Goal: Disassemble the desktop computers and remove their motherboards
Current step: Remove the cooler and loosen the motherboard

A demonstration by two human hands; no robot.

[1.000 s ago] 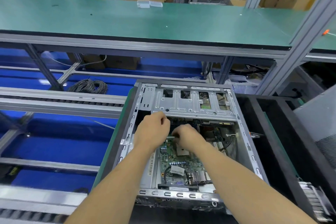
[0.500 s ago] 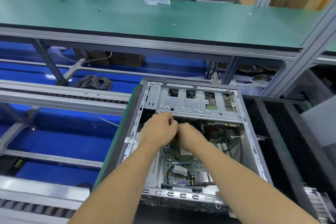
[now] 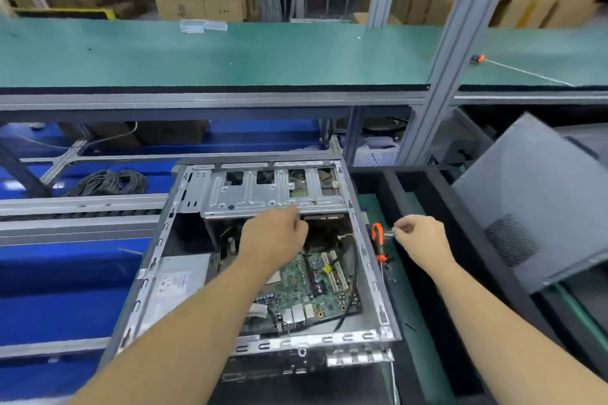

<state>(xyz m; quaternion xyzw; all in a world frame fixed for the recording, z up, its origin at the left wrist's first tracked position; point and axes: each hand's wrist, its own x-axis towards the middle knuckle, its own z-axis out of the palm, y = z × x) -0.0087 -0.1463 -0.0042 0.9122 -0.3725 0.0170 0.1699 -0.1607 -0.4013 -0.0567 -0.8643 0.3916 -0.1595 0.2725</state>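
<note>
My left hand [image 3: 274, 237], fingers curled, reaches inside the open computer case [image 3: 368, 260] above the motherboard [image 3: 306, 286]; my right hand [image 3: 421, 240] apparently pinches something small beside the orange screwdriver [image 3: 377, 240].

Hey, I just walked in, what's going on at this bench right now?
A person is taking apart an open grey metal desktop computer case lying on its side. The left hand reaches inside, just below the silver drive cage, above the green motherboard, which is not yet out. The right hand is outside the case, pinching something small beside an orange-handled screwdriver.
</note>
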